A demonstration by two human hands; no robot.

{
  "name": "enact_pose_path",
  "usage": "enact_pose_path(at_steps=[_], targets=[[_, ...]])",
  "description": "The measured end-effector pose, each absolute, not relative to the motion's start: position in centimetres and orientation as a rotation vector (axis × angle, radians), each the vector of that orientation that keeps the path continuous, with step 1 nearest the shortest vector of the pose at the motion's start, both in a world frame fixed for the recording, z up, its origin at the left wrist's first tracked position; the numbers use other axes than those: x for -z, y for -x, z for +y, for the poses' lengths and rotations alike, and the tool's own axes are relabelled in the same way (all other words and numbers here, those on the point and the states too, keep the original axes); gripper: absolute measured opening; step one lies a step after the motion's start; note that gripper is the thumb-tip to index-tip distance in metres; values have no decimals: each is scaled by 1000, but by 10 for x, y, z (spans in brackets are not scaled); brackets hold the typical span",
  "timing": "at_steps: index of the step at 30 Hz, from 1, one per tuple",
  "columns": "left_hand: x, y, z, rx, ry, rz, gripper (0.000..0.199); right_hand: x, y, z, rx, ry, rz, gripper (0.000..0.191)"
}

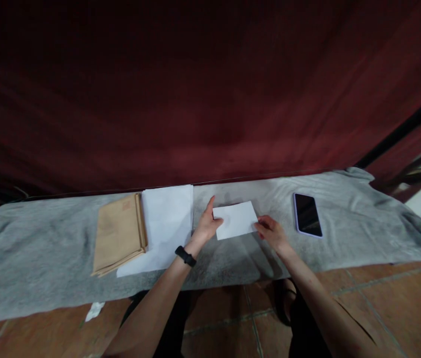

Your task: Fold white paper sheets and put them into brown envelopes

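A small white rectangle of paper [235, 220], which looks folded, is held between my two hands over the grey cloth. My left hand [208, 222] grips its left edge, thumb on top and the index finger pointing away from me. At the right end, my right hand [270, 230] pinches the lower corner between thumb and fingers. Just left of my left hand lies a stack of white paper sheets [169, 214]. Brown envelopes [117, 231] in a pile overlap the left side of those sheets.
A phone with a purple case [308, 215] lies to the right on the grey cloth [355, 219]. Behind the cloth-covered surface rises a dark red curtain [210, 124]. A white scrap [94, 311] is on the tiled floor [228, 323] at the front left.
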State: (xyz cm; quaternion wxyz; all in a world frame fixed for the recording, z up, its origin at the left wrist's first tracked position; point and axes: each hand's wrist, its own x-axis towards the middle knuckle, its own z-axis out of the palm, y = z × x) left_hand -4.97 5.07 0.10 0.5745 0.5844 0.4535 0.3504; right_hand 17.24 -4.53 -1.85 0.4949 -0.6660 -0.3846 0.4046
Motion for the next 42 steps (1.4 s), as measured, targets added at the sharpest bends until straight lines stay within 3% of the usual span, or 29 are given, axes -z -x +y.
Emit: enact_pose_path(at_steps=[4,9,17,24,33,42], targets=[[3,43,48,-780,-1690,1299,91,20,-169,-53,-618,1934,-1320,27],[4,38,40,-680,-2003,1334,83,20,-165,-60,-437,2173,-1547,37],[5,37,28,-586,-2241,1336,72,18,-160,-57,3,2055,-1775,35],[11,26,4,-557,-2638,1326,45,36,-133,-55,78,1838,-2107,51],[33,28,-9,-359,-2792,1181,67,48,-132,-60,173,1978,-2078,52],[19,47,8,-208,-2874,962,54,49,-155,-63,113,2008,-1995,54]])
